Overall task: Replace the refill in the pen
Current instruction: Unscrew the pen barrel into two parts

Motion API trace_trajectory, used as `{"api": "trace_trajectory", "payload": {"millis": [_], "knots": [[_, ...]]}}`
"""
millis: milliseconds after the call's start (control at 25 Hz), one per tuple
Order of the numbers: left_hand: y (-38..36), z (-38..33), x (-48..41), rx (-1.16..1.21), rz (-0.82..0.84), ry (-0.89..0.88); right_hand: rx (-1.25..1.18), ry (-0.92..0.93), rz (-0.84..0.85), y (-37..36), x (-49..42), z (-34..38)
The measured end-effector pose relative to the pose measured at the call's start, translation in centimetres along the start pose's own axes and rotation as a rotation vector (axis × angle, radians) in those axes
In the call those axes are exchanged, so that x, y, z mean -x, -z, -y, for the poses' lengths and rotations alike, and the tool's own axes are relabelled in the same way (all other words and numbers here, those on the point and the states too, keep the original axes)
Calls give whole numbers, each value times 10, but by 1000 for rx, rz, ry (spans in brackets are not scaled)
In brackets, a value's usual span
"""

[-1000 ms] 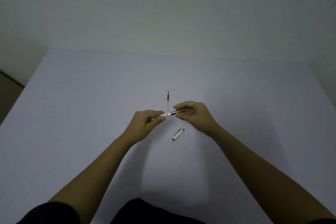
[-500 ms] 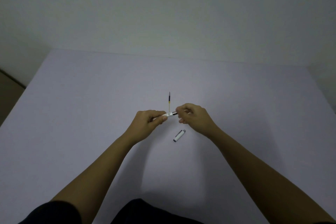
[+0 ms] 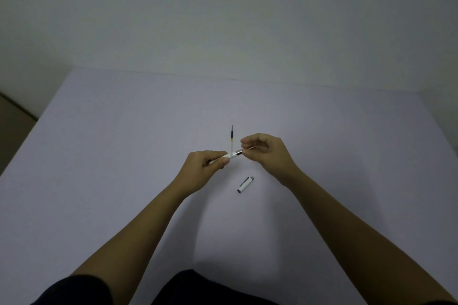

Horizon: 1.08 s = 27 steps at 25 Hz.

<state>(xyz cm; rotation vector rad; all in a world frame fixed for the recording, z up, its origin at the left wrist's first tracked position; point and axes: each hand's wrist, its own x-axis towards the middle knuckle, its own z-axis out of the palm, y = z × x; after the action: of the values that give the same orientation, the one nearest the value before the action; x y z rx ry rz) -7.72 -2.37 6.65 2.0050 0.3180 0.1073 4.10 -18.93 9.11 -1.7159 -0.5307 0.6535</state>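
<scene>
My left hand [image 3: 207, 167] grips a white pen barrel [image 3: 229, 155] above the table, its silver end pointing right. My right hand [image 3: 266, 150] pinches the pen's dark front section [image 3: 240, 152] at that end, with a thin tip [image 3: 251, 148] showing between its fingers. A loose refill [image 3: 232, 138], clear with a dark upper part and a yellow band, lies on the table just behind the barrel, pointing away from me. The white pen cap [image 3: 245, 184] with a silver end lies on the table below and between my hands.
The table [image 3: 124, 143] is a plain pale surface against a white wall. Its left edge [image 3: 32, 129] drops off to a darker floor. My forearms reach in from the bottom of the view.
My right hand's fingers have shifted along the pen's front end and opened out slightly, exposing more of the tip. The left hand, refill and cap have hardly moved.
</scene>
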Motion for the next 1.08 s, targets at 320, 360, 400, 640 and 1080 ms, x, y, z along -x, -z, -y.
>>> {"api": "trace_trajectory", "payload": {"millis": [320, 360, 400, 640, 1080], "knots": [[-6, -1, 0, 31, -11, -6, -8, -56, -84, 4, -2, -1], [-6, -1, 0, 46, -18, 6, -80, -49, -55, 6, -2, -1], [-6, 0, 0, 58, -29, 15, -133, -46, -26, 7, -2, -2], [-6, 0, -3, 29, -47, -9, -62, -104, -112, 4, -3, -9], [-8, -2, 1, 69, 42, 29, -182, -123, 58, -5, -5, 3]]}}
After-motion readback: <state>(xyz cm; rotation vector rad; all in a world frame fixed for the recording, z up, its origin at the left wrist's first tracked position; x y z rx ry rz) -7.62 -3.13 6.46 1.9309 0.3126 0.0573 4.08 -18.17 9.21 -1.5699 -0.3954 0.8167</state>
